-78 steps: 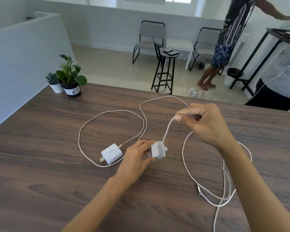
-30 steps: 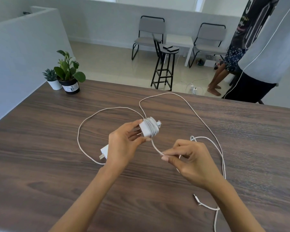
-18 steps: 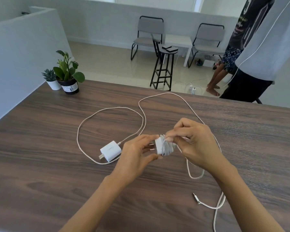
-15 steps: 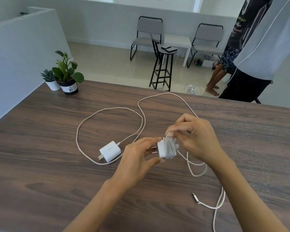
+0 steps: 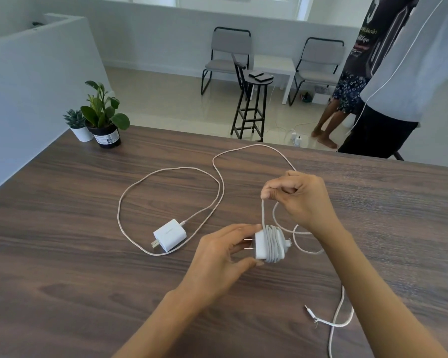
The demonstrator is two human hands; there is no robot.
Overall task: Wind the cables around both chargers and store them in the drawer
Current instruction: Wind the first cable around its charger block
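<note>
My left hand (image 5: pixel 221 257) pinches a white charger (image 5: pixel 261 245) by its plug end, just above the wooden table (image 5: pixel 62 254). Several turns of white cable (image 5: pixel 276 245) wrap its body. My right hand (image 5: pixel 299 196) pinches the free run of that cable above the charger, and the strand drops straight down to the coil. The rest of the cable trails to the lower right, its connector tip (image 5: pixel 309 311) lying on the table. A second white charger (image 5: pixel 169 235) lies flat to the left, its cable (image 5: pixel 166 174) spread in a wide loop. No drawer is visible.
Two potted plants (image 5: pixel 102 117) stand at the table's far left corner beside a white partition wall. Beyond the far edge are a black stool (image 5: pixel 251 104), two chairs and two standing people (image 5: pixel 398 73) at the right.
My right hand has lifted the cable up and away from the charger, pulling a strand taut above it. The left hand still holds the charger, and more turns lie on its body than before.
</note>
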